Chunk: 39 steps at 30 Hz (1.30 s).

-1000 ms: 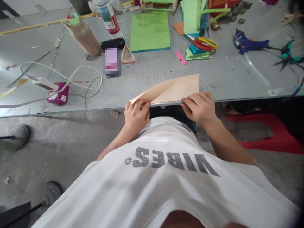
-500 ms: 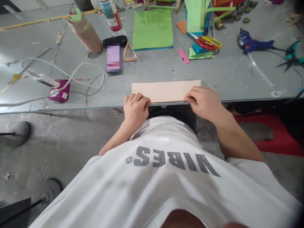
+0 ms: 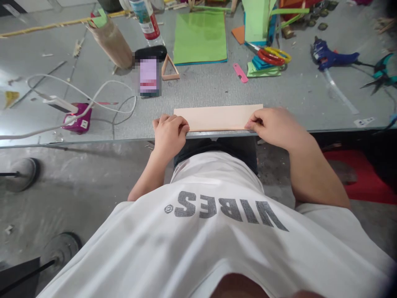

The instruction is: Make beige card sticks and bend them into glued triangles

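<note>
A long, pale peach strip of paper [image 3: 218,118] lies flat at the table's front edge, with a fold line along its near side. My left hand [image 3: 170,134] pinches the strip's near left corner between thumb and fingers. At the near right corner, my right hand [image 3: 273,126] has its thumb and fingertips closed on the paper. Beyond the strip lie a pink cutter [image 3: 240,73] and a small triangular frame [image 3: 170,76].
Green sheets [image 3: 200,37], a phone [image 3: 149,76], a bottle [image 3: 149,22] and scissors [image 3: 273,56] lie farther back. On the right is a blue glue gun [image 3: 335,58]; a purple power adapter [image 3: 81,118] with a white cable sits at left.
Both hands have moved apart along the strip's near edge, the left one to the left and the right one slightly right. The strip has shifted slightly away from me.
</note>
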Available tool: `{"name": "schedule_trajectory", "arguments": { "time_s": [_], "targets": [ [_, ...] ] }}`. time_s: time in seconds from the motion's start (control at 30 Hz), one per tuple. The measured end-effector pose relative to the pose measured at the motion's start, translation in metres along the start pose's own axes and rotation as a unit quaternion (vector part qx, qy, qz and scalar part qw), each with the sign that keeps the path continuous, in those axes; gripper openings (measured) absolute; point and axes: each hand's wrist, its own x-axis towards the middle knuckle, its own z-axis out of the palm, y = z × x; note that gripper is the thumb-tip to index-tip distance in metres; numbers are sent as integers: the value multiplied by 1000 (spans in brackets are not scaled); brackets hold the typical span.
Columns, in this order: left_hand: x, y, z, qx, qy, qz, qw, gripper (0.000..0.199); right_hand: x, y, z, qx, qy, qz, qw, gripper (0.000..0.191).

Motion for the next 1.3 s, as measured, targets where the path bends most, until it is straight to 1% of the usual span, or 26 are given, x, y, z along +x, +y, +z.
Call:
{"name": "schedule_trajectory", "arguments": {
  "time_s": [0.2,0.33,0.47,0.53,0.73,0.83,0.97,1.07,1.23,1.3],
  "targets": [
    [-1,0,-1,-15,4,-10,1000,13,1,11,2,27,25,-14,999,53],
    [-2,-1,-2,-15,6,-21,1000,10,0,15,1,30,34,7,999,65],
    [-1,-2,-2,-28,11,-19,999,10,-1,16,0,44,40,12,998,70],
    [-1,-3,-3,-31,8,-22,999,10,-2,15,0,50,43,12,998,70],
    [-1,-2,-4,-19,-3,-27,999,10,-6,11,3,48,47,42,997,61],
    [-1,-3,-4,-24,-2,-25,999,10,-8,13,7,58,66,38,995,59],
    [0,-10,-4,-32,14,-24,999,10,-11,18,13,76,87,27,993,55],
    [1,-15,-5,-32,13,-22,999,12,-11,19,16,77,97,24,992,53],
    [6,-27,-8,-30,14,-35,999,20,-12,18,16,95,98,23,990,52],
    [8,-34,-10,-34,16,-42,998,19,-12,18,17,95,96,24,991,52]
  ]
}}
